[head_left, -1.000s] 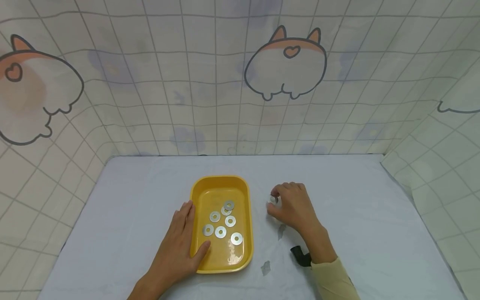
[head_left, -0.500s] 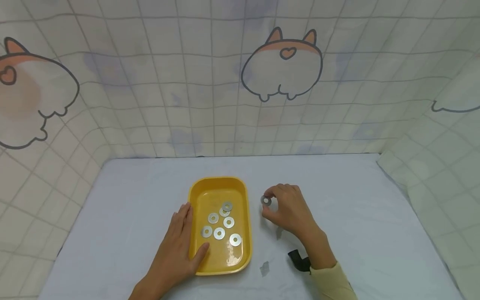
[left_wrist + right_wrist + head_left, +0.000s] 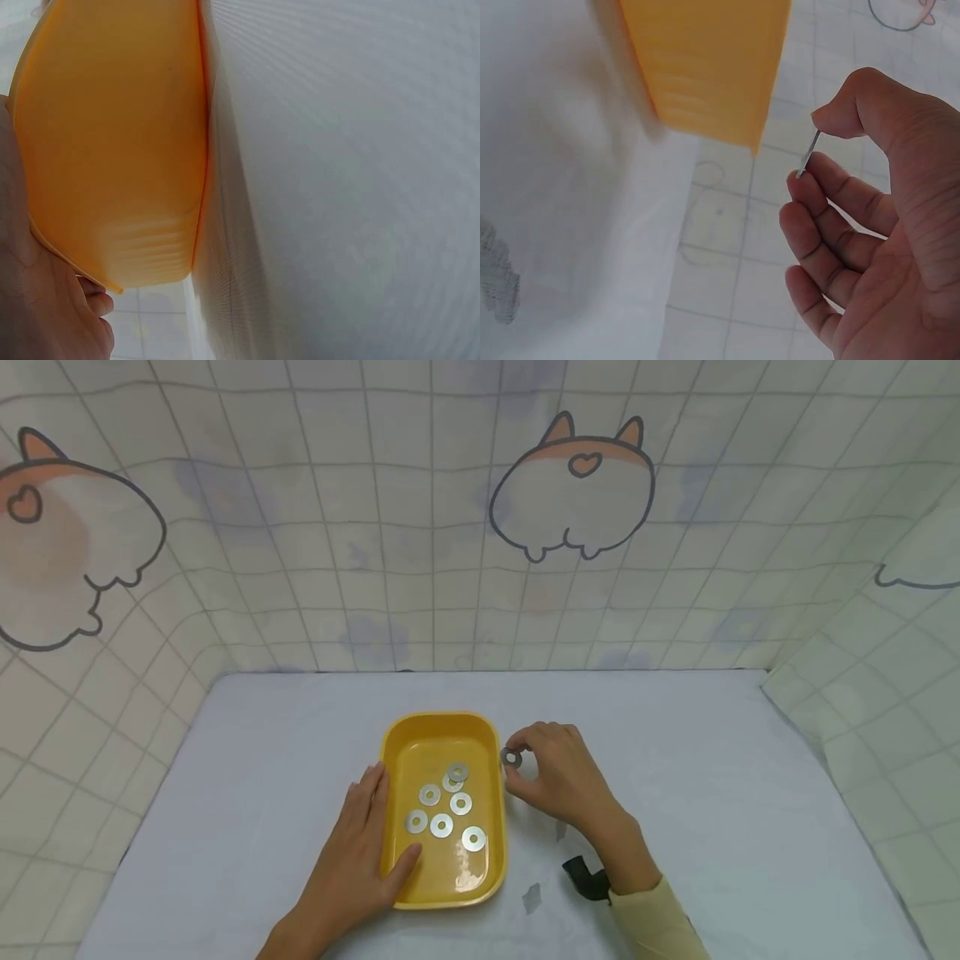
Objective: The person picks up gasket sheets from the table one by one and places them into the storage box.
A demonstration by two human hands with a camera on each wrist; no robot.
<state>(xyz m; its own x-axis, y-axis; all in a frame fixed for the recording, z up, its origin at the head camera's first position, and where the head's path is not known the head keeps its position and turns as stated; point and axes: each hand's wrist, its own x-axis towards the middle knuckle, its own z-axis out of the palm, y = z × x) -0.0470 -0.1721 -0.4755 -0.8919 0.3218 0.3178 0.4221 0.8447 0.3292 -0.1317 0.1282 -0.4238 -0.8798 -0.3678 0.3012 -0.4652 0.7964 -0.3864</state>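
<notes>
A yellow tray (image 3: 480, 893) lies on the white-covered table, with several silver flat washers (image 3: 442, 825) on its floor. My left hand (image 3: 357, 856) rests along the tray's left rim, fingers straight and thumb reaching over the edge; the left wrist view shows the tray's outer wall (image 3: 112, 142) beside the palm. Just off the right rim, my right hand (image 3: 566, 777) pinches one flat washer (image 3: 512, 758) between thumb and fingertips. Seen edge-on in the right wrist view, that washer (image 3: 808, 155) is a thin line, held apart from the tray.
A black bent tube-like piece (image 3: 587, 880) shows beside the right wrist, partly hidden by it. Grey patches (image 3: 532, 898) mark the cloth right of the tray. A tile-patterned curtain (image 3: 420, 527) with cartoon animals stands behind and at both sides.
My right hand has moved left toward the tray with the washer, which has turned to show its flat face. The left hand and the tray have kept their place.
</notes>
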